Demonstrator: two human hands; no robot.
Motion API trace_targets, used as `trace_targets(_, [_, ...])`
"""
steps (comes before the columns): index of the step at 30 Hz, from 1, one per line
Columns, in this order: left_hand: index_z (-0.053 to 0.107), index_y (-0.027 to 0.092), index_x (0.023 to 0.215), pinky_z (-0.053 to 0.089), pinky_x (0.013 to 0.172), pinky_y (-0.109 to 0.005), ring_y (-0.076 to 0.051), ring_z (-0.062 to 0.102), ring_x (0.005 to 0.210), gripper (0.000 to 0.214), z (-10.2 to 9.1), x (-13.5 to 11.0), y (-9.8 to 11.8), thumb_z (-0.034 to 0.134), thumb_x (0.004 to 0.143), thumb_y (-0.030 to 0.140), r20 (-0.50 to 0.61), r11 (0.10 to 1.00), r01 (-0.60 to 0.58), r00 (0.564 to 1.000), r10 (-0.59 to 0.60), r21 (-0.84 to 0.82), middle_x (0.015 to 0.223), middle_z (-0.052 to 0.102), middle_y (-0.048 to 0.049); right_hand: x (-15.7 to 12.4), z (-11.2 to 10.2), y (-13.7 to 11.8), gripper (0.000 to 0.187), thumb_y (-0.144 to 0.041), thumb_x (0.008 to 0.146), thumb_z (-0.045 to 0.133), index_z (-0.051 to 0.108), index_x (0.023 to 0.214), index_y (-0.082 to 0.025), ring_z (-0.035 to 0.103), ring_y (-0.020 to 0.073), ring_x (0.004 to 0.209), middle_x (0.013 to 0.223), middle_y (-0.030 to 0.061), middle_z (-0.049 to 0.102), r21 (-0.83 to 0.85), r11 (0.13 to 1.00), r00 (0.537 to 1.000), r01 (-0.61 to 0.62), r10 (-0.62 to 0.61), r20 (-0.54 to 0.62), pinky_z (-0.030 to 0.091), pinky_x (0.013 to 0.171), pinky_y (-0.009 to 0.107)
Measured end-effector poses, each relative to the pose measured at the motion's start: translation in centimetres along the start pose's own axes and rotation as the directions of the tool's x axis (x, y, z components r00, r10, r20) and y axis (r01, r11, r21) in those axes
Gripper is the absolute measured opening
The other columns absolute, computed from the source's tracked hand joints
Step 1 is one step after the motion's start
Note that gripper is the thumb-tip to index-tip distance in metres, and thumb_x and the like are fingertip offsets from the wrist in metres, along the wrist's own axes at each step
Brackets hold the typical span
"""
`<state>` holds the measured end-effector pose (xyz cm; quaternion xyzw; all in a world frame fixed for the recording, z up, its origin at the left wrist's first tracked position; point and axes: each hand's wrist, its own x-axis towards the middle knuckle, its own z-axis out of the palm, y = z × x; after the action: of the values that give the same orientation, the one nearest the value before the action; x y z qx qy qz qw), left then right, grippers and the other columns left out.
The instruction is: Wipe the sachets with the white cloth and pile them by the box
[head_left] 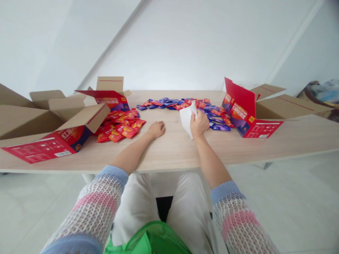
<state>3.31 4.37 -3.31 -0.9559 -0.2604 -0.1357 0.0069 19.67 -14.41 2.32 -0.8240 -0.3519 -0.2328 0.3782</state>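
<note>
My right hand is closed round a bunched white tissue or cloth, whose loose part spreads out to the left and down toward the table. I cannot tell whether it is paper or fabric. Resting on the tabletop, my left hand has its fingers curled in, with nothing visible in them. To its left lies a pile of red sachets. Behind both hands runs a curved band of purple and red sachets, reaching round to the right of my right hand.
A large open carton stands at the left of the wooden table, with a smaller open red box behind the pile. Another open red box sits at the right. A white wall is behind the table.
</note>
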Motion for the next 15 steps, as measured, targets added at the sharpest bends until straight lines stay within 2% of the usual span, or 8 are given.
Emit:
trace_targets(3, [0.054,0.01,0.128,0.027,0.108,-0.029,-0.02,0.041,0.128,0.047,0.5,0.0,-0.8,0.036,0.091,0.034,-0.018,0.995,-0.092,0.996,0.093,0.039,0.135,0.051,-0.0119,1.2,-0.4,2.0,0.048,-0.038,0.095,0.021,0.047,0.126,-0.011,0.046,0.0299,0.115,0.119,0.0211,0.051,-0.042,0.987,0.984,-0.154,0.15,-0.097,0.037,0.094,0.04])
trace_targets(5, [0.051,0.009,0.131,0.025,0.108,-0.028,-0.019,0.038,0.131,0.049,0.8,-0.1,-1.2,0.035,0.092,0.034,-0.006,0.994,-0.106,0.994,0.106,0.033,0.137,0.048,-0.0119,1.6,-0.3,3.0,0.048,-0.034,0.095,0.02,0.044,0.129,-0.01,0.042,0.0297,0.12,0.126,0.0223,0.045,-0.053,0.974,0.967,-0.222,0.213,-0.142,0.036,0.096,0.041])
trace_targets(9, [0.046,0.007,0.135,0.022,0.11,-0.027,-0.017,0.033,0.134,0.052,1.0,-0.3,-1.8,0.033,0.093,0.035,0.021,0.993,-0.119,0.993,0.119,-0.004,0.142,0.043,-0.0123,1.6,1.2,4.2,0.047,-0.023,0.093,0.02,0.037,0.136,-0.011,0.027,0.0284,0.133,0.138,0.0229,0.033,-0.094,0.97,0.966,-0.225,0.21,-0.15,0.027,0.104,0.047])
trace_targets(12, [0.046,0.008,0.136,0.022,0.11,-0.027,-0.017,0.033,0.134,0.052,1.1,-0.2,-2.0,0.034,0.092,0.035,0.03,0.993,-0.115,0.993,0.116,-0.035,0.143,0.041,-0.0121,1.4,3.4,4.9,0.048,-0.02,0.091,0.028,0.037,0.137,-0.01,0.018,0.0293,0.138,0.142,0.0239,0.032,-0.207,0.957,0.979,-0.204,0.203,-0.029,0.016,0.107,0.054])
trace_targets(15, [0.048,0.004,0.133,0.023,0.11,-0.027,-0.019,0.035,0.133,0.053,1.2,0.0,-2.1,0.036,0.091,0.035,0.012,0.988,-0.133,0.991,0.134,-0.073,0.141,0.043,-0.0157,1.2,5.5,5.7,0.052,-0.03,0.088,0.042,0.043,0.132,-0.004,0.023,0.031,0.136,0.136,0.026,0.041,-0.322,0.924,0.946,-0.206,0.273,0.177,0.011,0.109,0.054])
